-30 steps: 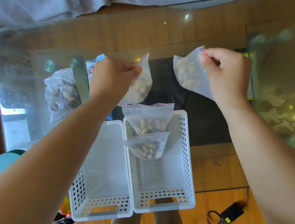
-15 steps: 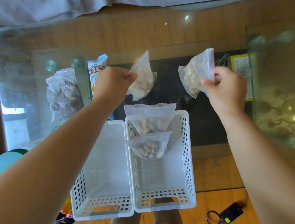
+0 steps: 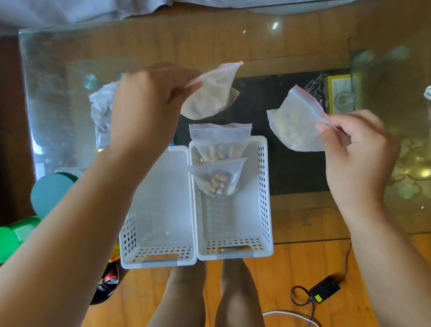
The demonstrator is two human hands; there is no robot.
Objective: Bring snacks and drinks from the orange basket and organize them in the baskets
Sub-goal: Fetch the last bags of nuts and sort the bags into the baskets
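Two bags (image 3: 217,161) in right basket (image 3: 266,193) (far end)

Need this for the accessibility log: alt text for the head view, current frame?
Seen from above, a person's left hand and right hand each hold a small zip bag of nuts over a glass table. Two white baskets sit side by side below; the right one holds two more nut bags, the left one looks empty.

- The left hand (image 3: 146,106) pinches a little nut bag (image 3: 212,93).
- The right hand (image 3: 357,151) pinches another bag (image 3: 293,123).
- Two bags sit in the right white basket (image 3: 266,193).
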